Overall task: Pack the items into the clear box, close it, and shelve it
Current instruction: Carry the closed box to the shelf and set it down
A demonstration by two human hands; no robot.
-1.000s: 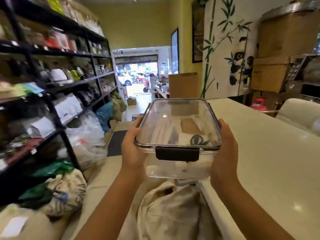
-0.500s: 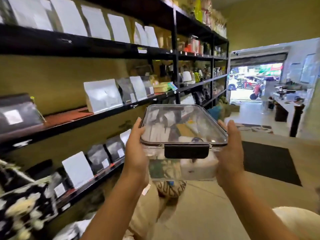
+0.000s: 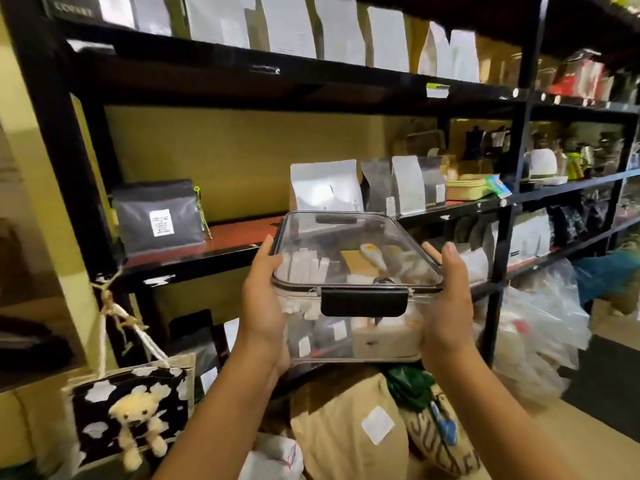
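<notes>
Holding clear box point(image 3: 353, 271), lid latched, at frame centre: left hand point(image 3: 263, 299) and right hand point(image 3: 446, 306) are gripping its sides. Advisable: keeping it level while sliding onto the red shelf point(image 3: 239, 233), centre left.

Both hands grip the closed clear box point(image 3: 356, 271) before shelves point(image 3: 242, 244).

Head-worn view, looking forward and down, close to black shelving point(image 3: 346, 95)

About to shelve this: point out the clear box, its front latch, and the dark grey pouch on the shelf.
clear box point(image 3: 356, 258), head view, transparent lid.
front latch point(image 3: 363, 302), head view, black clip's middle.
dark grey pouch point(image 3: 159, 216), head view, front face.
</notes>
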